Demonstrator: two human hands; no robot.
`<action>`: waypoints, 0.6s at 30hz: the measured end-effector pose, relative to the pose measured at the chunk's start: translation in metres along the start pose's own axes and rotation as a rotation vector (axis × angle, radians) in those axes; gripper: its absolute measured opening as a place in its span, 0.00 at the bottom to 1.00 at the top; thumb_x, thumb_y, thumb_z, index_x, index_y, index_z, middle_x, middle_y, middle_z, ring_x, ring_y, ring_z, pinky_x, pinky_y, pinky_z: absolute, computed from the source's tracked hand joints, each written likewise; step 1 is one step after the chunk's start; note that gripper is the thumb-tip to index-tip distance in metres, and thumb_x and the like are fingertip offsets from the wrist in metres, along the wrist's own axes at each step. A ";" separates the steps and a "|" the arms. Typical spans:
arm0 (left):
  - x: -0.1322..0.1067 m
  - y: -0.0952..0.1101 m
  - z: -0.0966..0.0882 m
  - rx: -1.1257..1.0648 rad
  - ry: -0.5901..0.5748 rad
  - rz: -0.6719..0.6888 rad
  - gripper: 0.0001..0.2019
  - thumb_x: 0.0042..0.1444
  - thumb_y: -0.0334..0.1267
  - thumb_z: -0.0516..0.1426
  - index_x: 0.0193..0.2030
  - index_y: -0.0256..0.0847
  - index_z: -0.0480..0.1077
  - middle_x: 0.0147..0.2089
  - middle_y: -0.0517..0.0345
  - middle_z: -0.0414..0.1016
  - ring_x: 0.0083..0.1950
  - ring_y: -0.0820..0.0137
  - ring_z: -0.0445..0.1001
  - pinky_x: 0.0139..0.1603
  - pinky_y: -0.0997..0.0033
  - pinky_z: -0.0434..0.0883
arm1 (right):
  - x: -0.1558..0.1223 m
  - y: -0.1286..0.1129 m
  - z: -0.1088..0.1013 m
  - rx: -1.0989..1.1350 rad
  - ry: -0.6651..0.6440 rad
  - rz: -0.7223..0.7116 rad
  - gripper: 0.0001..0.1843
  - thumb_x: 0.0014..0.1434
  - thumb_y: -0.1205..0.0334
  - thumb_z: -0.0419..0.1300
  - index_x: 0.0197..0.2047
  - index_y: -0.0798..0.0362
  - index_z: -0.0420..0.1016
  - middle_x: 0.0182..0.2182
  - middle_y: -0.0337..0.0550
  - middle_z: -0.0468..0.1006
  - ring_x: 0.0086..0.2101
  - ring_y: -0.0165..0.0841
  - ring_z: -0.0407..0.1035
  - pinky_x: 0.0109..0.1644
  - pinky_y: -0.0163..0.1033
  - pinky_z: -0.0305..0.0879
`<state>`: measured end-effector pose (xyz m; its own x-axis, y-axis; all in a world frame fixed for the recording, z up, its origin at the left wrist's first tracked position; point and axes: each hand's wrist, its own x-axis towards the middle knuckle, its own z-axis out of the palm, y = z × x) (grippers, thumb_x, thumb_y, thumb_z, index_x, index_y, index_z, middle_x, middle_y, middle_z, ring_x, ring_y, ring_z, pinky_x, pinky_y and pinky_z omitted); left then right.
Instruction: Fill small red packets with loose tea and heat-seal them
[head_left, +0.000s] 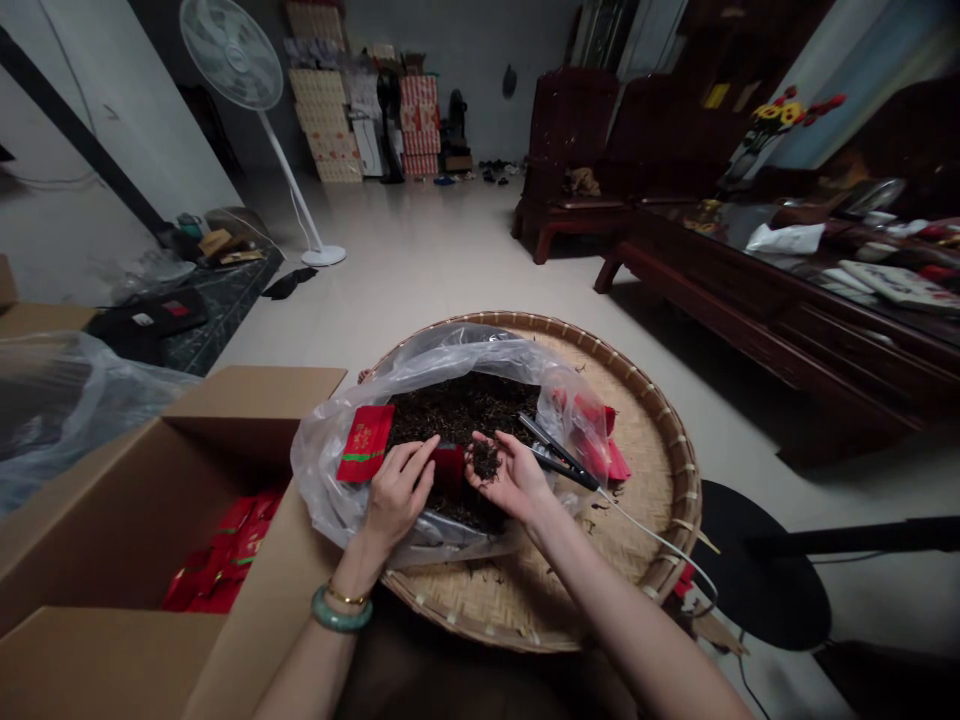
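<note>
My left hand (397, 490) has its thumb and fingers at the edge of a small dark red packet (450, 470), its mouth facing my right hand. My right hand (514, 475) is cupped palm up around a clump of dried tea leaves (486, 459), close beside the packet. Below both hands a large clear plastic bag (322, 450) lies open, with a heap of loose dark tea (457, 405) in it. A flat red packet (366, 442) with gold print lies on the bag's left side. Right of my hand rests a black clamp-style sealer (559, 455) with a white cord.
The bag sits on a round woven bamboo tray (637, 400). More red packets (604, 425) lie on its right side. At left stands an open cardboard box (255, 395) holding several red packets (232, 550). A round black stand base (757, 570) is at right; a white fan (281, 160) stands behind.
</note>
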<state>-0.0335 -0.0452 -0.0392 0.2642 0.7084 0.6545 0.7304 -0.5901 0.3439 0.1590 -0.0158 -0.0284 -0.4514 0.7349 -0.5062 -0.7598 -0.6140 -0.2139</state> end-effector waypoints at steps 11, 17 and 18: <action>0.005 -0.009 0.002 0.048 0.107 0.162 0.12 0.57 0.26 0.55 0.47 0.40 0.71 0.46 0.48 0.73 0.47 0.65 0.71 0.47 0.63 0.72 | -0.010 -0.001 0.014 0.217 0.068 -0.085 0.12 0.61 0.65 0.49 0.29 0.58 0.70 0.31 0.51 0.77 0.30 0.31 0.72 0.27 0.32 0.71; 0.018 0.000 -0.002 0.085 0.039 0.256 0.07 0.56 0.28 0.56 0.41 0.39 0.72 0.36 0.52 0.73 0.42 0.65 0.68 0.42 0.63 0.71 | -0.015 -0.006 0.022 0.273 0.066 -0.141 0.10 0.59 0.66 0.51 0.30 0.57 0.71 0.28 0.47 0.77 0.31 0.32 0.73 0.31 0.35 0.73; 0.020 0.001 -0.003 0.066 0.000 0.299 0.07 0.56 0.28 0.56 0.41 0.39 0.72 0.36 0.52 0.74 0.43 0.65 0.67 0.42 0.63 0.71 | -0.017 -0.007 0.025 0.279 0.067 -0.150 0.10 0.59 0.67 0.50 0.30 0.56 0.71 0.27 0.47 0.77 0.31 0.31 0.73 0.31 0.35 0.73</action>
<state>-0.0291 -0.0325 -0.0239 0.4733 0.5071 0.7203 0.6598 -0.7458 0.0916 0.1606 -0.0163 0.0024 -0.2999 0.7846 -0.5426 -0.9186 -0.3909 -0.0575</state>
